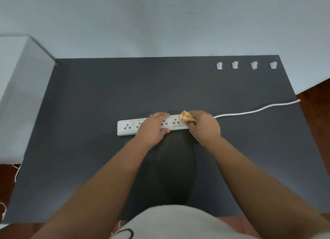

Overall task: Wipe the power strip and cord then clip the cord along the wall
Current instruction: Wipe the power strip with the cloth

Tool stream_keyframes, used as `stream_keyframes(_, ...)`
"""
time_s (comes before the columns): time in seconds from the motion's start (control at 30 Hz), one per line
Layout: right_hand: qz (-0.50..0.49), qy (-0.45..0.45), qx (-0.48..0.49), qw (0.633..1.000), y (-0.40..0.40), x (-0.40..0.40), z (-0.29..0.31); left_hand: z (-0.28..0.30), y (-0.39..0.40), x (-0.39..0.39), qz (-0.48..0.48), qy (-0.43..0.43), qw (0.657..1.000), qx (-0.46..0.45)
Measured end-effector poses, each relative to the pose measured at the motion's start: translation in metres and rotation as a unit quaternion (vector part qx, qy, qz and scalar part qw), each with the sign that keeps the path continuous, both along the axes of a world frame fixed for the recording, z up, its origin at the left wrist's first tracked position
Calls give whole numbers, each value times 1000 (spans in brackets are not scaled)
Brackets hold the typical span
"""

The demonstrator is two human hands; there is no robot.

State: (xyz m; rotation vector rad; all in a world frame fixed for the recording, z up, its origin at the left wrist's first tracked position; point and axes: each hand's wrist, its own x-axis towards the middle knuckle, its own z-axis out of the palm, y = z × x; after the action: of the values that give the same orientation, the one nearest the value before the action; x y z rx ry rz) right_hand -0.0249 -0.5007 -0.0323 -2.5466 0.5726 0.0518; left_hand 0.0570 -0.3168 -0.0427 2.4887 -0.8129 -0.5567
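Note:
A white power strip (128, 127) lies across the middle of the dark grey table (89, 95). My left hand (153, 127) rests over its middle, thumb on the near edge and fingers over the far edge, holding it down. My right hand (204, 127) is closed around a small yellow cloth (185, 116) pressed on the strip's right end. The white cord (257, 110) runs from that end to the right and off the table edge. Several white cord clips (219, 66) stand in a row at the table's far right, by the wall.
A pale blue wall (160, 24) rises behind the table. A white box-like cabinet (19, 88) stands at the left edge. Fine crumbs or dust (157, 145) speckle the table just in front of the strip. Wooden floor (316, 103) shows at the right.

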Motion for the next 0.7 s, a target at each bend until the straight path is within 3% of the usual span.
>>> stream_keyframes(0.07, 7, 10, -13, 1000, 10, 5, 3, -1, -1, 0, 3, 3, 1000, -4)
stream_keyframes(0.2, 148, 78, -16, 986, 37, 4, 6, -2, 0, 2, -4, 1, 1000, -3)
stream_keyframes(0.37, -6, 61, -23, 998, -7, -1, 14, 1, 0, 0, -1, 5, 1000, 7)
stream_keyframes(0.57, 112, 87, -7, 990, 44, 4, 17, 8, -1, 1, -10, 2, 1000, 15)
stream_keyframes(0.7, 42, 73, -43, 995, 5, -15, 22, 8, 3, 6, -18, 16, 999, 28)
